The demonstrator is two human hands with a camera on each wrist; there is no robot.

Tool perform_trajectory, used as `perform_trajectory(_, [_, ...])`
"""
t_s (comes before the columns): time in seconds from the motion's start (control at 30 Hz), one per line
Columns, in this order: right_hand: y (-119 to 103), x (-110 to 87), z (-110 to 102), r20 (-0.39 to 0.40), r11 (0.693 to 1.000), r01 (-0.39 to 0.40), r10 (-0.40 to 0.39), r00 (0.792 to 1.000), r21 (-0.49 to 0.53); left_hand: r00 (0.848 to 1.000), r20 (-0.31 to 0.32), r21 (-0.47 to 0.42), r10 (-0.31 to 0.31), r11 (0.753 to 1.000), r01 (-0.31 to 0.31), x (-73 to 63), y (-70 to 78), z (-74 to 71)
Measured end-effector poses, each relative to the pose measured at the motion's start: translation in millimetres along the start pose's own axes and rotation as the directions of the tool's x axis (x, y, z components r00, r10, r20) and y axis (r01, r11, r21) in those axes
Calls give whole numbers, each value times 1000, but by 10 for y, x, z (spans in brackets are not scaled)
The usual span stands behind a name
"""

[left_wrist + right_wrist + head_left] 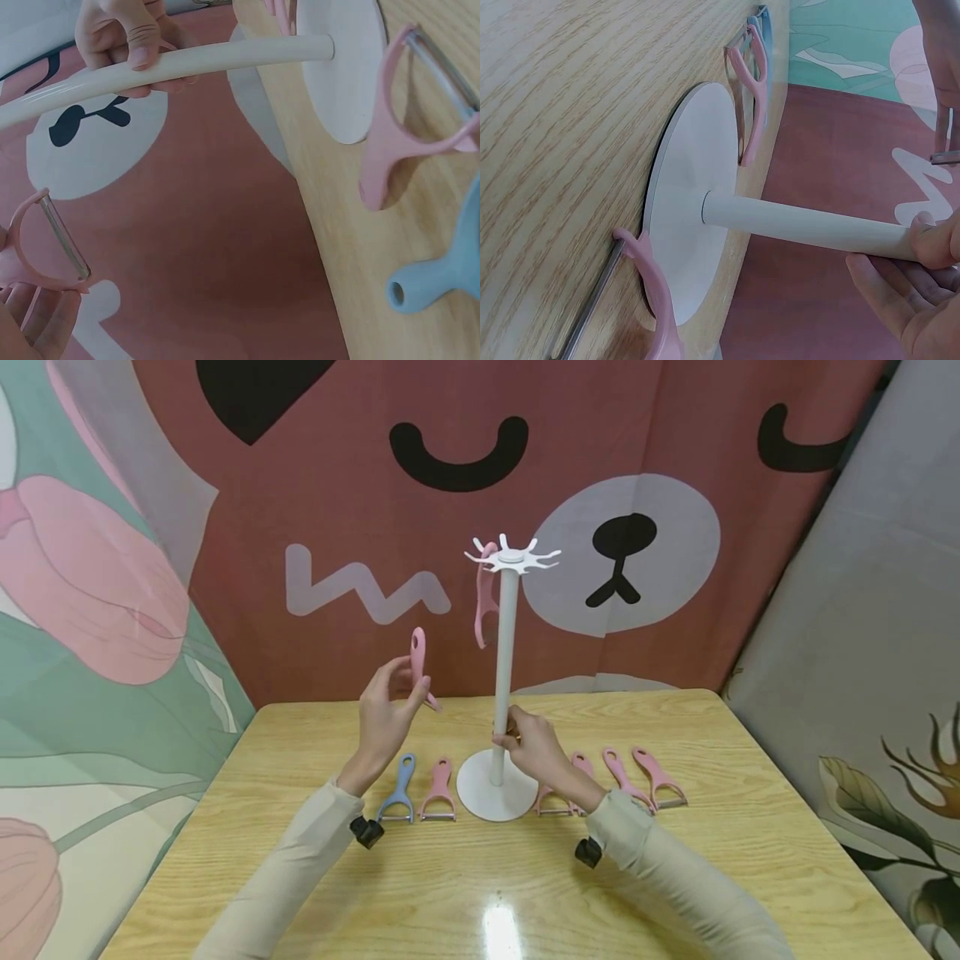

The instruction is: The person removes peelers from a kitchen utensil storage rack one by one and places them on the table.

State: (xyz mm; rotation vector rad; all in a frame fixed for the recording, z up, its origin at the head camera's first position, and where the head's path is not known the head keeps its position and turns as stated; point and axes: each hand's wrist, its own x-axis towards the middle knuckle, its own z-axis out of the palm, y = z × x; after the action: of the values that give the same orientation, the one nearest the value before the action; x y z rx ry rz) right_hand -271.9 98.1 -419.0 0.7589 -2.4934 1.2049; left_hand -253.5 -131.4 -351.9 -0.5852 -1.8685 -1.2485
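Observation:
My left hand [382, 714] is raised left of a white stand [507, 643], pinching a pink Y-shaped peeler [417, 652] between thumb and fingers. That peeler's holed handle end points up, and its blade [66, 236] shows in the left wrist view. Low on the stand's pole, above the round base [480, 803], my right hand [536, 747] grips it with thumb and fingers. One pink peeler [486, 597] hangs from the left side of the stand's pronged top [512, 558].
Left of the base lie a blue peeler [400, 789] and a pink peeler [441, 781] on the wooden table [420, 893]. Several more pink peelers [654, 768] lie to the right, partly hidden by my right arm. A printed curtain [337, 485] hangs behind the table.

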Motion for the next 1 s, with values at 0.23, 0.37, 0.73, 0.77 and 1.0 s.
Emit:
perform_trajectory(0.23, [13,-3,3,5,1000,-2,2,1000,4,1000,0,17,-30,999,30,-67,-72,-61])
perform_trajectory(0.37, [9,0,-6,2,1000,6,-6,1000,-3,999,0,18,-37,999,37,-111,-317,-79])
perform_trajectory(0.73, [10,1,-3,13,1000,-3,3,1000,6,988,51,74,-144,987,140,-197,-424,-169])
perform_trajectory(0.77, [11,2,-2,13,1000,-2,2,1000,7,987,53,80,-151,986,147,-208,-428,-175])
perform_trajectory(1.0, [5,-1,-3,8,1000,-7,6,1000,16,986,56,112,-157,982,150,-295,-476,-201])
